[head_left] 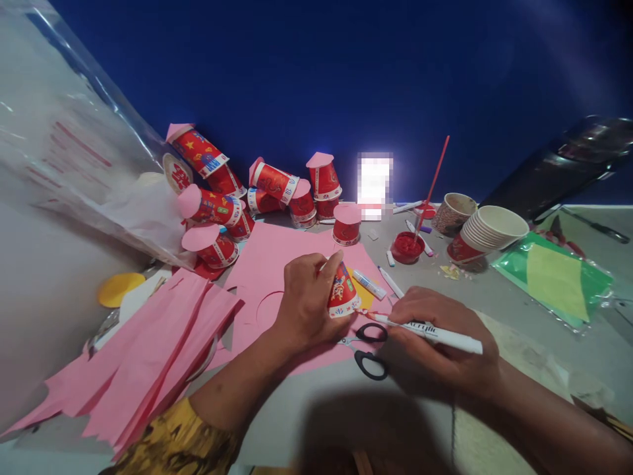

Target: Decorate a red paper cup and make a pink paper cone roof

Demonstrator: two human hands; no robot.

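Note:
My left hand (309,300) is wrapped round a red paper cup (342,293) with printed figures, its white rim tilted toward the lower right. In my right hand (445,330) is a white acrylic marker (440,335), its orange-red tip at the cup's rim. Whether the tip touches the rim I cannot tell. Black-handled scissors (370,365) lie just below the cup, their blades partly hidden. Under my left hand spreads pink paper (262,270). Beyond the cup rest a capped glue stick or marker (370,285) and a yellow piece of paper (364,298).
Several decorated red cups with pink paper tops (210,206) are piled at the back left. Cut pink sheets (163,349) lie at left. A red paint pot (408,247) with a stick, stacked paper cups (487,234) and a green packet (554,277) stand or lie at right.

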